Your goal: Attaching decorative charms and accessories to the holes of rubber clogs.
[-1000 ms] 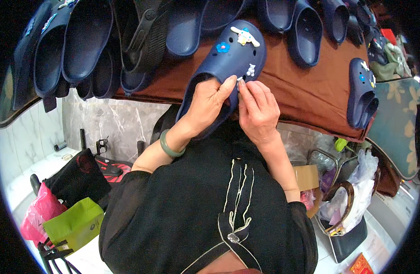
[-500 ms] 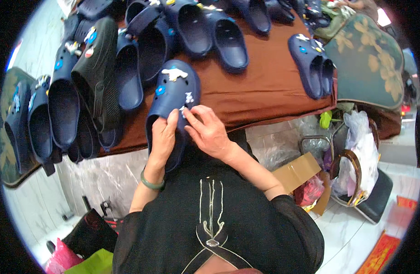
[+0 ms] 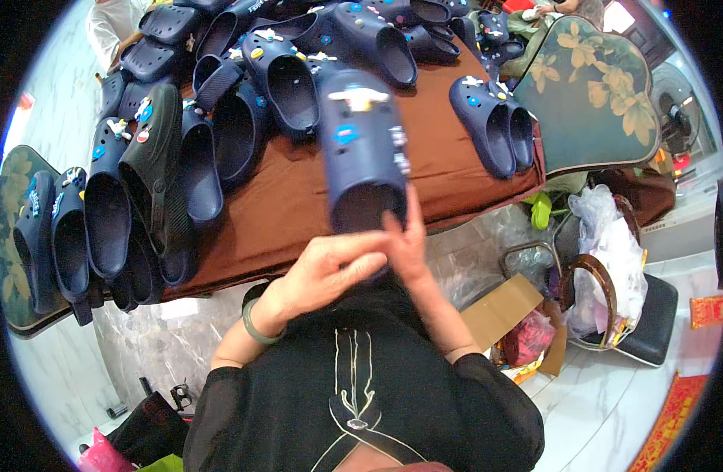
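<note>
A navy blue clog (image 3: 361, 169), slightly blurred, stands toe up in front of me at the table's near edge. On its upper are a white charm, a blue charm and small white charms down the right side. My right hand (image 3: 410, 245) grips the clog by the right side of its opening. Across the clog's lower part lies my left hand (image 3: 330, 267), a green bangle on its wrist. Its fingers stretch toward my right hand, with the thumb apart from them. I cannot tell whether it touches the clog; the heel is hidden behind my hands.
Many navy clogs with charms crowd the brown table cloth (image 3: 283, 189), with a black clog (image 3: 155, 169) at the left. A navy pair (image 3: 487, 126) stands at the right corner. Chairs flank the table. A cardboard box (image 3: 503, 311) and a plastic-filled basket (image 3: 605, 275) are at lower right.
The clog has moved right and is held more upright. My right hand has gone from the charms to the side of the opening. My left hand has come off the clog's opening.
</note>
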A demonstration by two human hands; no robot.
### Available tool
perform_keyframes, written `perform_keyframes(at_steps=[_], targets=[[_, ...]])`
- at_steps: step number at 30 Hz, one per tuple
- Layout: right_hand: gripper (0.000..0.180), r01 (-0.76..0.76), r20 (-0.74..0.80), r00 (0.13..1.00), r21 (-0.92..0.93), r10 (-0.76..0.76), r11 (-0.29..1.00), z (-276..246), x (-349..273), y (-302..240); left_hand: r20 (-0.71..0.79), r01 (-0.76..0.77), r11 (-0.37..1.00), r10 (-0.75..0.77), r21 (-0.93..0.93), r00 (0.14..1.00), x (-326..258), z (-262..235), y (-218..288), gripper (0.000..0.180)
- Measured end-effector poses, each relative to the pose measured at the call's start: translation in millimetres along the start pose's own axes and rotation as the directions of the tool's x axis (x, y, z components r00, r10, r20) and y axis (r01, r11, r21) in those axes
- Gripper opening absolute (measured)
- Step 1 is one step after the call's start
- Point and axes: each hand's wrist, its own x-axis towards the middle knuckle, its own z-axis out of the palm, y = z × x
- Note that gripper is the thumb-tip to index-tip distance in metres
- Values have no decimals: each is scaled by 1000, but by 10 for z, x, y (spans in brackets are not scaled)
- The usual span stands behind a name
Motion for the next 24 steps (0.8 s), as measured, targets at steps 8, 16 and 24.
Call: perform_keyframes(at_steps=[8,16,24], targets=[[52,-158,-278,942,120,186,980,-1628,922,156,-359,190,965,-243,-179,901,27,-136,-854,25],[41,-107,-327,938,39,114,993,-3115,2252,3,-571,155,979,-54,130,819,-23,-251,-1362,18],[44,-458,-537,843,-719,1,523,-4302,2594,889,-571,160,984,-90,74,816,-54,-251,-1331,14]])
